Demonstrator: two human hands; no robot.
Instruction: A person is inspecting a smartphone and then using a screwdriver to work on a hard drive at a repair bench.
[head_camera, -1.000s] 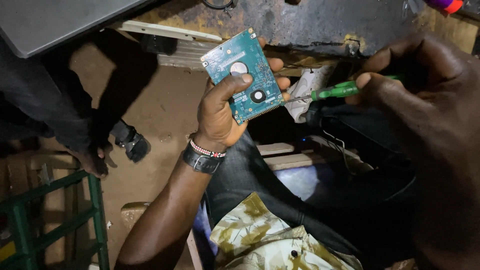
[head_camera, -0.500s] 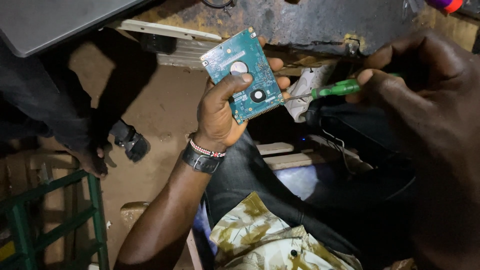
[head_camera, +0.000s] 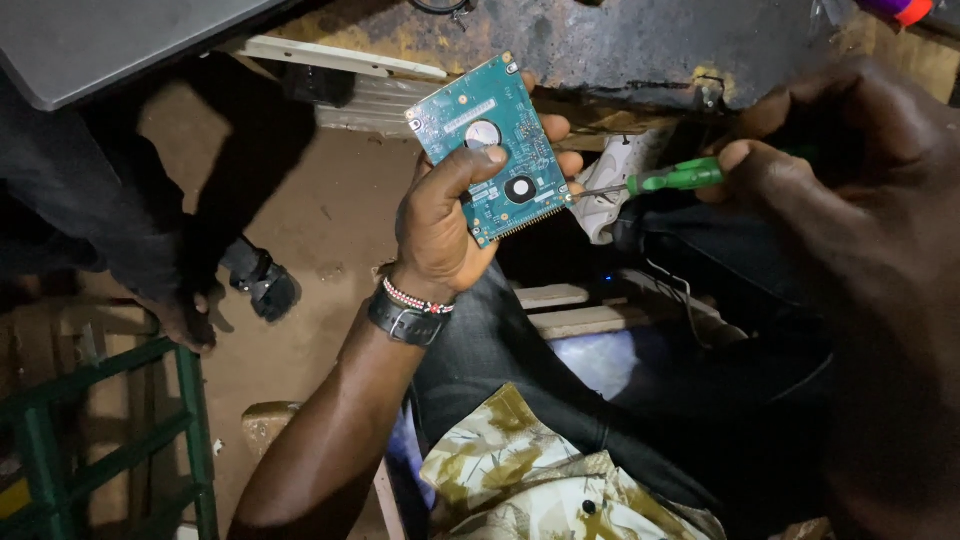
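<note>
My left hand (head_camera: 445, 225) holds a small hard drive (head_camera: 490, 145) up in front of me, its teal circuit board facing the camera, thumb pressed across the board. My right hand (head_camera: 850, 160) grips a screwdriver with a green handle (head_camera: 675, 178). The metal tip touches the drive's lower right corner. A dark watch and a beaded bracelet (head_camera: 410, 310) sit on my left wrist.
A worn metal bench edge (head_camera: 620, 45) runs across the top, with a grey laptop (head_camera: 110, 40) at top left. A green crate (head_camera: 90, 440) stands at lower left. Another person's leg and foot (head_camera: 255, 280) rest on the dirt floor. Patterned cloth (head_camera: 520, 480) covers my lap.
</note>
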